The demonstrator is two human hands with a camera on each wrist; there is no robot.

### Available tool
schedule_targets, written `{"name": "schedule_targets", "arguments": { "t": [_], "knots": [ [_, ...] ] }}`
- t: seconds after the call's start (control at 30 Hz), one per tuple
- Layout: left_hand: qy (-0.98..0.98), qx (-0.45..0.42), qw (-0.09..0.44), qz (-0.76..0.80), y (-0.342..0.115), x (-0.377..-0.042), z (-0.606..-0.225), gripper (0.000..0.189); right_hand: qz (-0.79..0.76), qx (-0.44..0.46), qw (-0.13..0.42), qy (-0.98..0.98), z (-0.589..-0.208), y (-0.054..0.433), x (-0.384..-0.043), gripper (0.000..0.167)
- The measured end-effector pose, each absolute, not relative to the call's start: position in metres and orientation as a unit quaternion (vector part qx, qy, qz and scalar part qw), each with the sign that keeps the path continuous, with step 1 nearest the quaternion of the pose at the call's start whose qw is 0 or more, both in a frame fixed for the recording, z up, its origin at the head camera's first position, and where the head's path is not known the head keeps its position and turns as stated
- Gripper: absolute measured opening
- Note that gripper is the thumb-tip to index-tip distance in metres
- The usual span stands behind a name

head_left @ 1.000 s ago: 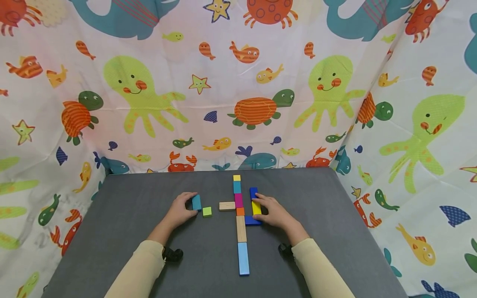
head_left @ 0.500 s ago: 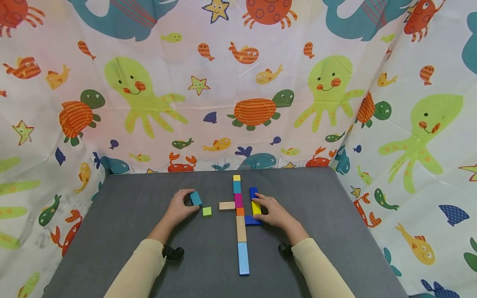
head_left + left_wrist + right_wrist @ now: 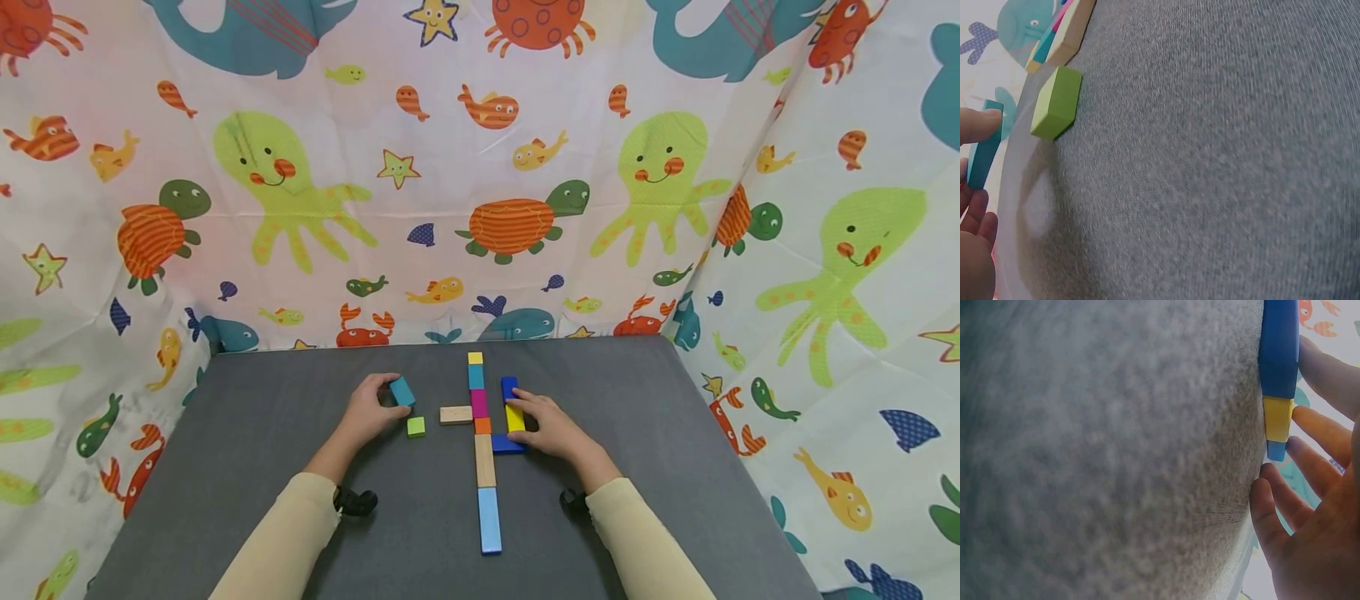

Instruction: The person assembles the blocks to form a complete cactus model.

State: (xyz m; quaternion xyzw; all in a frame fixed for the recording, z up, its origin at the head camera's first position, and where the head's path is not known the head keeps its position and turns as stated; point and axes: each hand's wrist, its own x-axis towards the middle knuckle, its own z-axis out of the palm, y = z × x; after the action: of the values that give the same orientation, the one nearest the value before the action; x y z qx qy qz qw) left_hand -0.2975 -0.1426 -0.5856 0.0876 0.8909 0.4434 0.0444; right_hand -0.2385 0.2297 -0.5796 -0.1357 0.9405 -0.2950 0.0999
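My left hand (image 3: 370, 411) pinches a teal block (image 3: 402, 391) between thumb and fingers. In the left wrist view the teal block (image 3: 986, 147) is tilted, and a light green cube (image 3: 1058, 103) stands on the cloth beyond it. From above, that green cube (image 3: 416, 427) is just below the pinched block. The fairly straight fingers of my right hand (image 3: 553, 427) rest against a yellow block (image 3: 515, 418). Blue blocks adjoin the yellow one: an upright blue block (image 3: 509, 387) above and a sideways blue block (image 3: 508, 444) below.
A column of end-to-end blocks runs down the grey table (image 3: 420, 533), from a small yellow block (image 3: 476, 358) through a magenta block (image 3: 479, 403) to a long light blue block (image 3: 489, 521). One wooden block (image 3: 455, 415) juts left. Sea-animal cloth (image 3: 442, 183) hangs behind.
My left hand has lifted the teal block up and slightly right, and the block has turned to a slant. The right hand has stayed in place.
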Motion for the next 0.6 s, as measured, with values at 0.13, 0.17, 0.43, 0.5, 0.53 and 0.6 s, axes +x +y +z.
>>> {"name": "schedule_targets", "arguments": {
  "t": [0.13,0.17,0.43,0.5,0.53,0.6],
  "knots": [
    [0.893,0.099,0.036,0.437,-0.137,-0.300,-0.586,0.069,-0.293,-0.135,0.099,0.941,-0.580,0.230,-0.239,0.067],
    [0.894,0.102,0.034,0.435,-0.136,-0.300,-0.586,0.069,-0.292,-0.135,0.098,0.942,-0.580,0.229,-0.239,0.067],
    [0.894,0.118,0.039,0.431,-0.128,-0.302,-0.581,0.068,-0.292,-0.132,0.100,0.942,-0.581,0.230,-0.240,0.067],
    [0.893,0.120,0.043,0.431,-0.126,-0.303,-0.581,0.068,-0.292,-0.132,0.100,0.942,-0.582,0.230,-0.241,0.067],
    [0.893,0.122,0.044,0.431,-0.125,-0.303,-0.580,0.068,-0.294,-0.133,0.100,0.941,-0.582,0.230,-0.241,0.067],
    [0.893,0.127,0.045,0.429,-0.124,-0.304,-0.580,0.068,-0.295,-0.133,0.101,0.941,-0.583,0.230,-0.241,0.068]
  ]
}}
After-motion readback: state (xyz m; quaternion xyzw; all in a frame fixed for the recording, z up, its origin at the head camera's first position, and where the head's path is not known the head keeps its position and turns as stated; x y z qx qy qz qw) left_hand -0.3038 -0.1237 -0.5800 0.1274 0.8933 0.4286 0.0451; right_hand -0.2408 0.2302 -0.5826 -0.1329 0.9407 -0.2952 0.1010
